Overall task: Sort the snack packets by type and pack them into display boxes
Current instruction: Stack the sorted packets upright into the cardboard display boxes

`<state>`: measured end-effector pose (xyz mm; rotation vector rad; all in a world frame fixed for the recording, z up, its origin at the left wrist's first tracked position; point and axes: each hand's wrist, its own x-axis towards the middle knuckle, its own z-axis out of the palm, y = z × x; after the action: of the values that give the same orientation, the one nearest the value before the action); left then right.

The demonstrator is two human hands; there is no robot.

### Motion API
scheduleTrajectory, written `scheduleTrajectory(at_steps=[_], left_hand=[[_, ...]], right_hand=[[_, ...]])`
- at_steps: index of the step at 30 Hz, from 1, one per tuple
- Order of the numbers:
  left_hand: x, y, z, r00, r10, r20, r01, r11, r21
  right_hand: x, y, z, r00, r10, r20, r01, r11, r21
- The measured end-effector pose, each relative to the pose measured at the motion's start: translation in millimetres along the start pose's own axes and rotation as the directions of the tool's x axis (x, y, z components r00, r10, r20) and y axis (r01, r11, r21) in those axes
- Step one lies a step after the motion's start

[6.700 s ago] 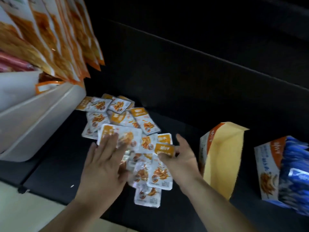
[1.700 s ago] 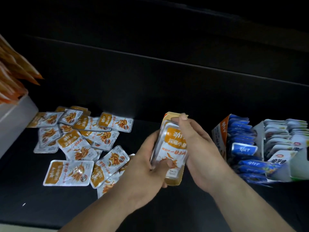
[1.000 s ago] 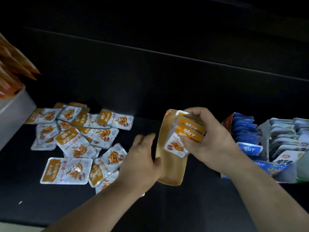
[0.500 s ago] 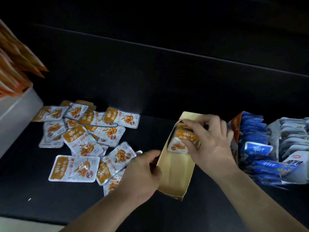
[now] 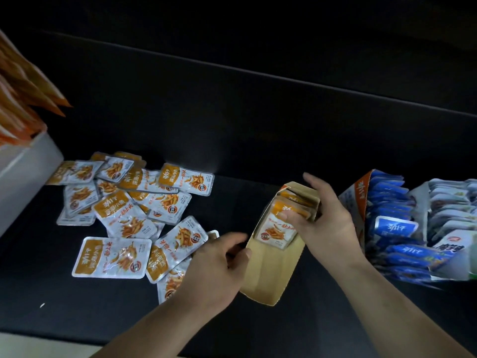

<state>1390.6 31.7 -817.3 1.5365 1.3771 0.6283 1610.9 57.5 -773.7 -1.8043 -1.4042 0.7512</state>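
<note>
A tan cardboard display box [image 5: 271, 275] stands open on the black shelf at centre. My left hand [image 5: 216, 264] grips its left wall. My right hand [image 5: 327, 223] presses a stack of orange snack packets [image 5: 277, 229] inside the box, thumb on the front packet, fingers over the far end of the stack. A loose pile of several orange packets [image 5: 124, 218] lies spread on the shelf to the left, partly hidden under my left hand.
Right of my hand stands a display box of blue packets [image 5: 392, 226], then a box of white-grey packets [image 5: 449, 202]. At far left a white bin [image 5: 25, 171] holds large orange bags [image 5: 23, 94]. A black back wall rises behind.
My right hand has pushed the stack of orange packets down into the tan box. My left hand stays on the box's left wall. The view shifted slightly.
</note>
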Motion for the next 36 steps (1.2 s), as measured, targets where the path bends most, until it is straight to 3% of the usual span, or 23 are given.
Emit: scheduleTrajectory(at_steps=[4,9,11,13,15,16,18,20,23,26,30,32,33,36], left_hand=[[-2.3,2.5,3.0,0.999,-0.008,0.039,0.009,1.000,-0.028],[-5.1,4.8,-0.3,0.999,-0.029,-0.040,0.026,0.996,-0.082],[-7.8,6.6,-4.0,0.996,-0.028,-0.081,0.021,0.995,-0.093],[-12.8,2.7,-10.6,0.993,-0.012,-0.121,0.006,0.999,-0.052],[-19.1,-9.8,-23.7,0.976,0.082,-0.200,-0.056,0.990,0.133],[-22.9,-18.8,-31.0,0.963,0.159,-0.219,-0.094,0.956,0.278],[-32.1,-38.6,-43.3,0.967,0.212,-0.139,-0.110,0.847,0.520],[-39.3,-58.5,-50.6,0.992,0.124,-0.033,-0.068,0.729,0.682],[-45.9,-81.1,-60.5,0.997,0.043,0.060,-0.074,0.639,0.766],[-44.9,-92.3,-71.0,0.992,0.060,0.109,-0.121,0.678,0.725],[-52.6,-94.4,-87.5,0.973,0.183,0.142,-0.232,0.752,0.617],[-56.7,-97.5,-102.4,0.968,0.249,0.033,-0.218,0.771,0.598],[-57.5,-98.4,-112.1,0.969,0.238,-0.063,-0.147,0.763,0.629],[-58.3,-112.8,-135.0,0.981,-0.028,-0.193,0.151,0.736,0.660]], right_hand=[[-0.4,-2.4,2.9,1.000,0.005,-0.013,-0.005,0.999,-0.041],[-9.1,-4.5,-3.8,0.998,-0.050,-0.048,0.045,0.993,-0.108],[-11.9,-14.6,-6.0,0.969,-0.212,-0.127,0.172,0.948,-0.268],[-15.9,-31.7,-0.1,0.863,-0.472,-0.180,0.388,0.848,-0.362],[-22.5,-52.3,21.9,0.792,-0.590,-0.157,0.531,0.792,-0.302],[-28.4,-61.7,38.6,0.803,-0.584,-0.120,0.549,0.803,-0.232],[-43.6,-79.2,76.3,0.881,-0.471,0.034,0.472,0.876,-0.095],[-57.4,-84.0,109.2,0.922,-0.323,0.211,0.339,0.940,-0.040],[-64.4,-66.3,133.0,0.919,-0.212,0.333,0.273,0.951,-0.147],[-62.9,-45.3,128.3,0.921,-0.247,0.301,0.335,0.896,-0.290],[-67.8,-53.6,132.7,0.956,-0.125,0.267,0.193,0.949,-0.248],[-71.5,-63.4,144.0,0.916,0.033,0.399,0.110,0.938,-0.329],[-71.9,-67.1,149.7,0.872,0.120,0.475,0.095,0.910,-0.404],[-74.3,-69.8,161.2,0.782,0.241,0.575,0.171,0.804,-0.569]])
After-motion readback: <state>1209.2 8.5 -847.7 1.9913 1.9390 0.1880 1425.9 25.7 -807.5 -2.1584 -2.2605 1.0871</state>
